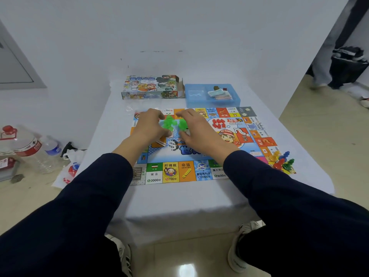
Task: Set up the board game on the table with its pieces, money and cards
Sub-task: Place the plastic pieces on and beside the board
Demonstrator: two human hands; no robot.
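Green pieces [173,124] heaped on the board [199,170] toward its far left corner, left hand [148,126] and right hand [194,126] cupped either side, fingers curled and touching the heap. Sorting houses, by the look; pawns [281,159] already at the board's near right corner. Next, probably cards [220,94] from the tray [235,100] near the table's far edge, beside the box [149,86].
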